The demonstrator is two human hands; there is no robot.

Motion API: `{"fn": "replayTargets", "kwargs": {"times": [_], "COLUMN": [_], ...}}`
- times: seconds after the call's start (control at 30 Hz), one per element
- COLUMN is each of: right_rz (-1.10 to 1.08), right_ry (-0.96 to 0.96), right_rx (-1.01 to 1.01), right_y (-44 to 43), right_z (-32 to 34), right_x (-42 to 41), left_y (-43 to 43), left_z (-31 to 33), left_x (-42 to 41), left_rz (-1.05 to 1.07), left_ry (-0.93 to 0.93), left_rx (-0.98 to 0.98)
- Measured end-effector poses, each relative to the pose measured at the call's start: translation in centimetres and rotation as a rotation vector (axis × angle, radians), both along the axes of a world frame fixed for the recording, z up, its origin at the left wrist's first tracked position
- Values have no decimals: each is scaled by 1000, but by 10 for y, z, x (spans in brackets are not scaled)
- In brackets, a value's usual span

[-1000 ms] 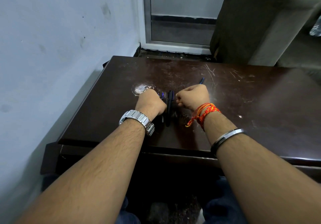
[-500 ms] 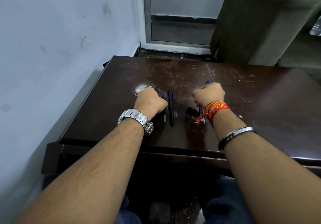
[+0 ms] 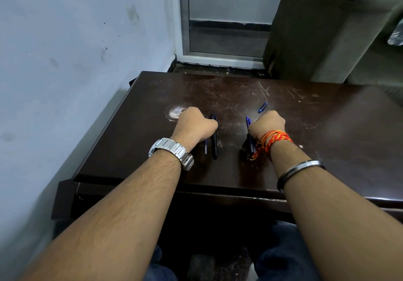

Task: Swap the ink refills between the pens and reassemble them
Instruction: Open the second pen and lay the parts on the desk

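The left hand sits on the tabletop in a fist shape. Its fingers are tucked under, so I cannot tell if it holds anything. Just beside it, on its right side, lies the black pen. The pen's long side runs from far to near, pointing back at the person. A thin blue refill peeks out between that pen and the wrist, lying the same way.

The right hand is well apart from them, across a strip of wood. Its fingers are curled round a blue pen. The pen's end pokes out past the knuckles, slanting away and to the right. Another blue piece shows at the left edge of this hand, by the wrist. I cannot tell if it is part of the same pen.

I think the black pen is the next thing to pick up. The left hand is the closer one. It only needs to reach a little to its right and grab across the pen's long side.
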State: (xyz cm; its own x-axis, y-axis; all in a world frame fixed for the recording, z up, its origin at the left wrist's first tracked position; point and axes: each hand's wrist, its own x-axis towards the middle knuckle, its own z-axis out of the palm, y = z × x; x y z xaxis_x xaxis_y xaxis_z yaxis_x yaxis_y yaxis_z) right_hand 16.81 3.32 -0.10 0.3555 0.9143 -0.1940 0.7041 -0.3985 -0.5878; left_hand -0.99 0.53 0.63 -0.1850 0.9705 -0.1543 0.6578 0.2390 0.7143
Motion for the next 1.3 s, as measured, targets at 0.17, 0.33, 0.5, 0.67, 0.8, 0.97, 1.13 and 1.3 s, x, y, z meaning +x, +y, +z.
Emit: {"fn": "replayTargets", "kwargs": {"times": [0.17, 0.33, 0.5, 0.67, 0.8, 0.97, 1.13, 1.3], "right_rz": [33, 42, 63, 91, 61, -36, -100, -106], "right_ry": [-31, -68, -52, -25, -2, 86, 351, 567], "right_rx": [28, 55, 31, 12, 10, 149, 501, 582], "right_y": [-1, -1, 2, 2, 1, 0, 2, 5], "right_z": [-2, -6, -9, -9, -10, 1, 21, 29], "right_x": [-5, -9, -9, -8, -10, -11, -21, -27], "left_y": [0, -1, 0, 2, 4, -2, -4, -4], "left_z": [0, 2, 1, -3, -6, -2, 3, 1], "left_x": [1, 3, 4, 4, 6, 7, 5, 5], "left_rz": [-6, -28, -26, -14, -24, -67, -94, -143], "left_ry": [-74, -109, -117, -165, -216, -292, -363, -358], "left_rx": [23, 11, -20, -16, -4, -43, -32, -54]}}
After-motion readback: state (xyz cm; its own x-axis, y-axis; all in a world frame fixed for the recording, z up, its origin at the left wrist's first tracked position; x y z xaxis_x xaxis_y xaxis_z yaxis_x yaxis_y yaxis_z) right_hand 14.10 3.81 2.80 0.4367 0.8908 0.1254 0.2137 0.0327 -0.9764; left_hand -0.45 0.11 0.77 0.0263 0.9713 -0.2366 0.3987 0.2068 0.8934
